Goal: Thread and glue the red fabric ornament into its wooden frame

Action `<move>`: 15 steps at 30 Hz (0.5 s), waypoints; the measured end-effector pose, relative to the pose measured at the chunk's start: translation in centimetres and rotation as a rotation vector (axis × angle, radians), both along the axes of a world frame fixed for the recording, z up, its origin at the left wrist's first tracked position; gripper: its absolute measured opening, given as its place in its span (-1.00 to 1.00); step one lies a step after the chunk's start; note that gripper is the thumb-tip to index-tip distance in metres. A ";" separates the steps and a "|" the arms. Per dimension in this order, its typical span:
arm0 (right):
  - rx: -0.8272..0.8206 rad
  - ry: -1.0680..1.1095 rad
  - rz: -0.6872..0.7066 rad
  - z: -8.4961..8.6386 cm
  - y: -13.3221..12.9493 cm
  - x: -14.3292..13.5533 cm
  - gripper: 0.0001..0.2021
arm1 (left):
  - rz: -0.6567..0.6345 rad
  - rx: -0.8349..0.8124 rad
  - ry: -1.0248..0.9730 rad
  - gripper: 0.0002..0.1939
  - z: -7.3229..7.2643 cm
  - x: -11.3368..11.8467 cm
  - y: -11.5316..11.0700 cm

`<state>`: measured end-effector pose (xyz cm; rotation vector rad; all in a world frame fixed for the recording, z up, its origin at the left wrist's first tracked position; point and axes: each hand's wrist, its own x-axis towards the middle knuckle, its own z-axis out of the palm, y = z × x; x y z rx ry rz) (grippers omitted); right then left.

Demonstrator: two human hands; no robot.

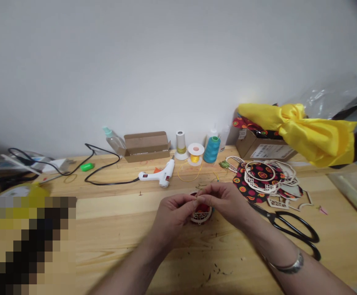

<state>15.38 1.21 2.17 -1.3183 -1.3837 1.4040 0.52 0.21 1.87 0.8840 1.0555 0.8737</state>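
Note:
Both hands meet at the middle of the table with their fingertips pinched close together. My left hand (pixel 177 211) is closed at the left of a small round ornament with a pale fretwork frame over dark red patterned cloth (pixel 202 216). From the right, my right hand (pixel 223 200) is closed over the ornament's upper part. What the fingertips pinch is too small and too covered to name. Black-handled scissors (pixel 292 229) lie beside my right forearm, which wears a silver bracelet (pixel 292 264).
Behind the hands lie a white glue gun (pixel 157 175), a spool of yellow cord (pixel 196 154), a teal thread cone (pixel 212 149) and an open cardboard box (pixel 146 147). Fretwork frames (pixel 264 178) and patterned cloth are piled right. Yellow fabric (pixel 316 131) drapes over a carton (pixel 255 145).

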 end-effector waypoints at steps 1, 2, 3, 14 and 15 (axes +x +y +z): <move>0.021 -0.025 -0.013 0.0 -0.1 -0.1 -0.87 | 0.002 0.011 0.007 -0.82 0.0 0.0 -0.1; 0.051 -0.055 -0.018 0.0 -0.1 -0.2 -0.89 | 0.004 0.020 0.016 -0.84 0.1 0.1 -0.1; 0.077 -0.082 -0.017 0.0 -0.2 -0.3 -0.89 | 0.003 0.026 0.027 -0.86 0.1 0.1 -0.1; 0.165 -0.193 0.081 0.0 -0.2 0.1 -0.85 | -0.046 0.018 0.014 -0.84 -0.4 -0.1 0.0; 0.159 -0.195 0.083 0.1 -0.1 0.1 -0.85 | -0.049 0.013 0.011 -0.84 -0.3 -0.1 0.0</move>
